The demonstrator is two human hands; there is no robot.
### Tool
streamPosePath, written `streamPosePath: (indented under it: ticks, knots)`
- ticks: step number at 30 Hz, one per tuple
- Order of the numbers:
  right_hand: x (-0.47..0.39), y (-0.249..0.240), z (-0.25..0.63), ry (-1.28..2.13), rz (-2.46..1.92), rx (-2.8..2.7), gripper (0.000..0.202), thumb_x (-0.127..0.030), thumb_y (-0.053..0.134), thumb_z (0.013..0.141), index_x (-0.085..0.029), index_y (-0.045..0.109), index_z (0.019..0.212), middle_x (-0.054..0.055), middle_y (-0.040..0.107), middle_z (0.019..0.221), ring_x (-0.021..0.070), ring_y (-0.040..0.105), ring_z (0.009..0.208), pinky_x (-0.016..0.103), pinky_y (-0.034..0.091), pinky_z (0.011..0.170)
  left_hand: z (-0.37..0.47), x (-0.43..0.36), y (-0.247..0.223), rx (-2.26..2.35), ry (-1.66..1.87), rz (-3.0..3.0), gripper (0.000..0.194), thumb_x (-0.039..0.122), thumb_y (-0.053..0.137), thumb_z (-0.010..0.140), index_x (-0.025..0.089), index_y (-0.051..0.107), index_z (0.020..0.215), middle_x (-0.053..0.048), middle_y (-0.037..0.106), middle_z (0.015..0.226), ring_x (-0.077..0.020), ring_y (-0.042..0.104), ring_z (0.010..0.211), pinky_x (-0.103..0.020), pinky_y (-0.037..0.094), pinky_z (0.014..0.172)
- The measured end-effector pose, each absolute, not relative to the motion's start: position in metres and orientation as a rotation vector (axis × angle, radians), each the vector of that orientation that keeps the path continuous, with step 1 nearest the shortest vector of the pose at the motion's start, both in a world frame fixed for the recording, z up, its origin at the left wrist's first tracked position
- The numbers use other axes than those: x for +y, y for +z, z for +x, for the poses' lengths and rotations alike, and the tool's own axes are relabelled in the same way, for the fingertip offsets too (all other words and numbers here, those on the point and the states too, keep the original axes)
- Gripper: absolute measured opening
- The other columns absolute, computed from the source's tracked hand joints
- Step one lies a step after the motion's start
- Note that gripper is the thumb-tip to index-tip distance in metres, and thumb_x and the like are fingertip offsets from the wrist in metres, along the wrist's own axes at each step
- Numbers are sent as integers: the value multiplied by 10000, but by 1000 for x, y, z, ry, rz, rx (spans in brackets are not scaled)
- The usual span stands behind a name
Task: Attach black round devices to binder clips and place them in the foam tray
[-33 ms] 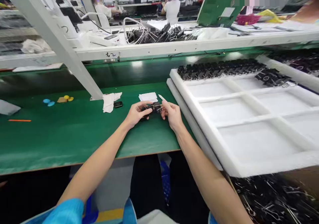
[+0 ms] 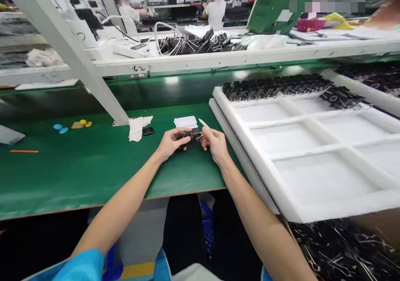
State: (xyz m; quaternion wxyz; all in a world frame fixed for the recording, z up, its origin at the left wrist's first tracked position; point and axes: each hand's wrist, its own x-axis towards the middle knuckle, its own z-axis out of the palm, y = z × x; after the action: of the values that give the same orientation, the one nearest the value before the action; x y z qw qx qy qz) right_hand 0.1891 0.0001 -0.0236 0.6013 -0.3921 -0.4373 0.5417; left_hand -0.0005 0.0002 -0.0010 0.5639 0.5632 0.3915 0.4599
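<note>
Green tabletop [image 2: 93, 172] lies beneath both hands. Near the white papers [image 2: 186, 121], the left hand [image 2: 168, 144] has its grip clamped on a black part [image 2: 196, 135]; the right hand [image 2: 217, 145] is at its metal rods [image 2: 199, 133], whether pinching them I cannot tell. Handling these rods seems the present step; next move calls for steady left support.

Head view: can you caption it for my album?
Left hand holds a black part, right hand at its metal prongs, above a green worktop.
</note>
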Motion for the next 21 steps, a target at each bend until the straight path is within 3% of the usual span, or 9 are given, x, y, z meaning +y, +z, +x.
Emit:
streamPosePath:
  ticks: [8,21]
  knots:
    - [-2,-25,188,1229,-917,-1069,539,-674,815,773,-170,649,681,14,583,593,111,489,428,198,385,350,-1,0,-1,962,1032,1334,506,402,870,715,162,770,1149,-93,759,1016,-116,627,545,-259,518,524]
    - [-1,-25,186,1216,-930,-1087,459,-607,790,817,-173,657,747,1,579,606,121,508,469,214,443,422,-4,0,3,923,1010,1340,517,397,868,713,128,761,1141,-105,755,978,-118,602,566,-273,525,553]
